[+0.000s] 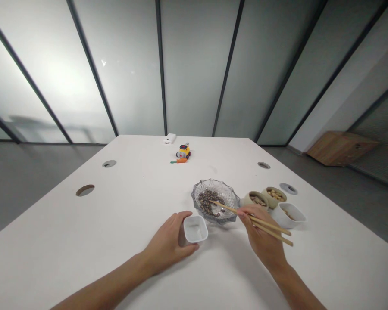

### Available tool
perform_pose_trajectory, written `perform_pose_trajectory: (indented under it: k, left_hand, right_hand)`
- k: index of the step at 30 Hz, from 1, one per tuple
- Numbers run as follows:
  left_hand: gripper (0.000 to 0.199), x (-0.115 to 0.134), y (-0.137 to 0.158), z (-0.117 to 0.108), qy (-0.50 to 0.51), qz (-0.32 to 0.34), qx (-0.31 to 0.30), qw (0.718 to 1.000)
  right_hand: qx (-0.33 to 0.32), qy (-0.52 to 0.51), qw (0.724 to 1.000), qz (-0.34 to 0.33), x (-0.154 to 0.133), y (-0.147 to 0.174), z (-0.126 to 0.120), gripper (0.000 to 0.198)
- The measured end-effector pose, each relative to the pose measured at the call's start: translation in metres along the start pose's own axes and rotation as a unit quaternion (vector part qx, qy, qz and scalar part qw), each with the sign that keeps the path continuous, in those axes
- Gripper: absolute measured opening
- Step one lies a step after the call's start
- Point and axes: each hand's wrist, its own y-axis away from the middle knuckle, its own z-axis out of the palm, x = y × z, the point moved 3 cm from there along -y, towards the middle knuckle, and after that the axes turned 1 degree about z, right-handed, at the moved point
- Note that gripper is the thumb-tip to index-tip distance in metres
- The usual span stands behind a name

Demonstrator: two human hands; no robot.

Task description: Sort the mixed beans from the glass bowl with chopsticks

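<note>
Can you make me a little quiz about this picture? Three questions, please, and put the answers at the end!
1. What does the right hand hold?

2. True or false: the left hand is holding a spoon.

3. Which colours show most on the toy vehicle at the far part of the table?
A. Pink and purple
B. Yellow and grey
C. Green and brown

Key
1. Chopsticks, reaching into the glass bowl at the dark beans.
2. False: it holds a small white container.
3. B.
</note>
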Motion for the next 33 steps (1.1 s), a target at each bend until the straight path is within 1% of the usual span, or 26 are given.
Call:
perform_pose_trajectory:
  k: [8, 14, 21, 29, 33]
  left_hand:
    - [0.067, 0.0011, 0.0000, -0.0007, -0.019, 0.014, -0.007, 1.000]
    - [0.068, 0.0009, 0.0010, -0.0017, -0.020, 0.022, -0.008, 1.000]
    - [0.068, -0.0016, 0.0008, -0.0001, -0.029, 0.027, -0.008, 0.999]
    - [0.067, 0.0039, 0.0005, -0.0011, -0.041, 0.016, -0.013, 0.999]
    - [0.067, 0.0048, 0.0003, -0.0016, -0.045, 0.021, -0.016, 0.999]
  right_hand:
    - [-0.002, 0.006, 1.000, -0.023, -0.0022, 0.0006, -0.0017, 0.025]
    - [0.018, 0.009, 1.000, -0.022, -0.0010, -0.0003, -0.0063, 0.027]
    - [-0.005, 0.010, 1.000, -0.027, -0.0026, -0.0016, -0.0044, 0.029]
    - [-0.009, 0.015, 0.998, -0.061, -0.0025, 0.0003, -0.0068, 0.015]
    - [-0.004, 0.011, 0.998, -0.059, -0.0019, -0.0005, -0.0070, 0.013]
